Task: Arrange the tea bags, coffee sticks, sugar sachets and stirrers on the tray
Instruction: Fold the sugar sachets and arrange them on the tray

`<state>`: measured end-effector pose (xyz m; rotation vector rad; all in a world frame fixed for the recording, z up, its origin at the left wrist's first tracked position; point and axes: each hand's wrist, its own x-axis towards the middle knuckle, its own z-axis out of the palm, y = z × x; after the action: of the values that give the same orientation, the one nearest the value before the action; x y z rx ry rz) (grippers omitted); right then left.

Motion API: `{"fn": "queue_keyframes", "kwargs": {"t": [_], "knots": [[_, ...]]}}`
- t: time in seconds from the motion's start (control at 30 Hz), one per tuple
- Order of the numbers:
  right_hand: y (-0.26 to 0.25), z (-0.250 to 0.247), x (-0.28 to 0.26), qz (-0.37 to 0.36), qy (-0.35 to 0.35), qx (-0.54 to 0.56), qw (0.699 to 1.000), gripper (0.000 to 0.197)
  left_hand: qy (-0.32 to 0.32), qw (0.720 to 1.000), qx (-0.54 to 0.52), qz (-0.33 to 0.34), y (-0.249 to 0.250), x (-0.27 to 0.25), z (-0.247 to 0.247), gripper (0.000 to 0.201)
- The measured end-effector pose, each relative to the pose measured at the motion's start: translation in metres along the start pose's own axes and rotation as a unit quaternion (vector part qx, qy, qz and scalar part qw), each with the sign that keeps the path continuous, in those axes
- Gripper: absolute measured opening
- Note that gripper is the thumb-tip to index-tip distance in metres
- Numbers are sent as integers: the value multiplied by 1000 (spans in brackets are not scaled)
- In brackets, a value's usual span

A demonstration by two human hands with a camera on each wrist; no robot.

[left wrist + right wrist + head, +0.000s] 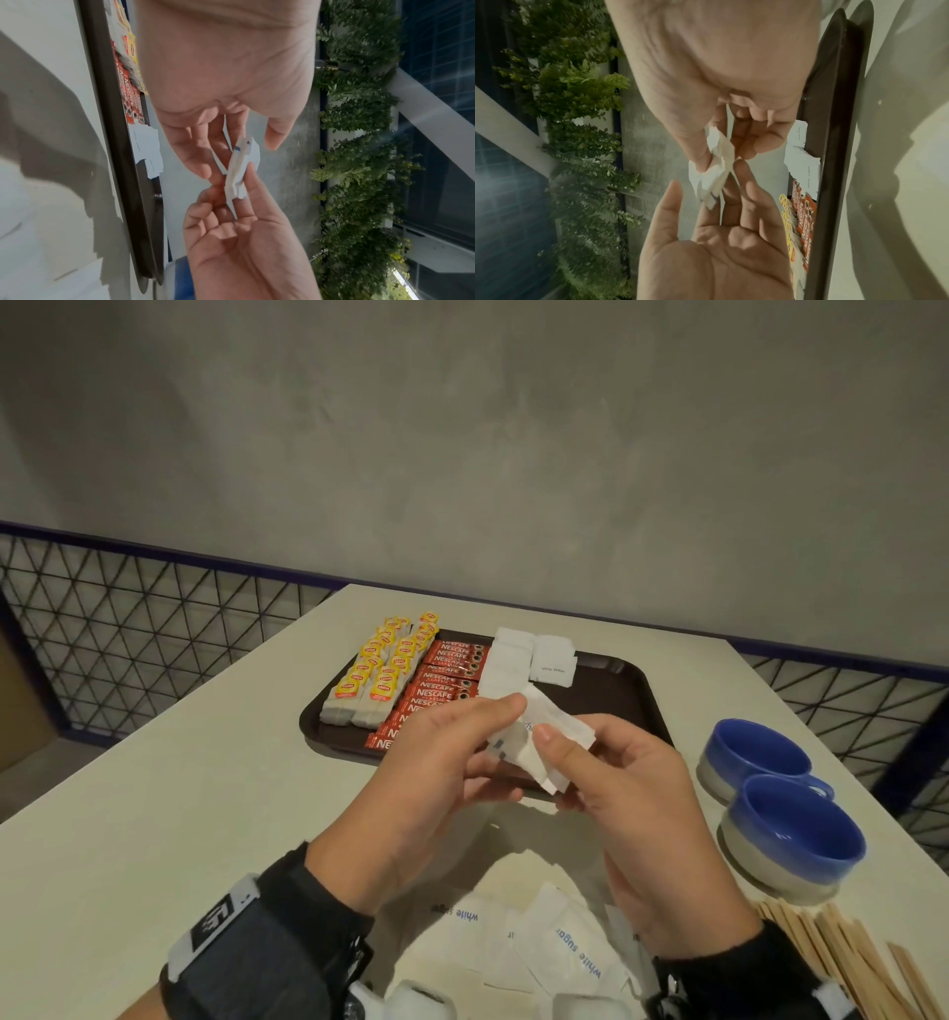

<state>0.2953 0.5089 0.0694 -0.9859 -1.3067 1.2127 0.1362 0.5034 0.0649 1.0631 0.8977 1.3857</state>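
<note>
Your fingers on both hands meet on a small bunch of white sugar sachets (534, 742), held in the air over the near edge of the tray (637, 695). Your left hand (436, 773) has its thumb lying along the top of the bunch and its fingers curled beneath it; in the right wrist view those fingers look fairly straight and only their tips touch the paper, so how firmly they hold you cannot tell. Your right hand (621, 793) pinches the bunch, thumb pressed on the near face and fingers curled behind.

On the tray, two rows of tea bags (380, 670) with yellow tags fill the far left part. Just right of them lies a column of red coffee sticks (447, 685), overlapping one another. Right of the sticks sit more white sachets (529, 660), already laid down, touching the sticks' right ends. The right part of the tray is bare brown.

On the table (154, 788), close to you and between your wrists, lies a loose pile of sachets (539, 947) printed "white sugar". At the near right corner lies a bundle of wooden stirrers (842, 958). Just beyond them stand two blue cups (775, 798), side by side, right of the tray
</note>
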Motion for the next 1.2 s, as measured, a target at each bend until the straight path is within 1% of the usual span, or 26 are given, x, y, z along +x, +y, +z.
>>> {"fn": "queue_keyframes", "kwargs": {"t": [0.07, 0.13, 0.2, 0.4, 0.6, 0.7, 0.8, 0.83, 0.93, 1.0, 1.1, 1.2], "knots": [[-1, 0, -1, -17, -12, -4, 1000, 7, 10, 999, 36, 19, 0, 0, 1, 29], [-1, 0, -1, -28, -20, -7, 999, 6, 14, 998, 41, 35, 0, -2, 2, 20], [-1, 1, -1, -30, -23, -8, 999, 7, 23, 998, 38, 39, 0, -3, 2, 17], [-5, 1, -2, -23, 1, 6, 1000, 11, 55, 996, 41, 54, 4, -1, -1, 7], [-5, 4, -4, -27, 26, 7, 999, 15, 47, 996, 38, 66, 4, -2, 0, 9], [-5, 5, -3, -16, 36, 12, 999, 22, 55, 995, 43, 68, 3, -3, 1, 11], [-5, 3, -1, 4, 35, 32, 999, 15, 70, 994, 36, 70, 4, -1, -2, 27], [-5, 2, -1, 10, 27, 36, 999, 15, 78, 994, 31, 69, 4, -1, -3, 29], [-4, 2, -1, 22, 7, 37, 999, 17, 90, 993, 22, 72, 5, 1, -6, 19], [-4, 3, -2, 15, 4, 37, 999, 21, 93, 993, 19, 70, 4, 1, -6, 16], [-3, 4, -1, -9, 19, 46, 999, 21, 77, 996, 4, 53, 4, 1, -5, 23], [-1, 1, 1, -22, 35, 54, 998, 18, 33, 999, -12, 18, 2, 1, -3, 36]]}}
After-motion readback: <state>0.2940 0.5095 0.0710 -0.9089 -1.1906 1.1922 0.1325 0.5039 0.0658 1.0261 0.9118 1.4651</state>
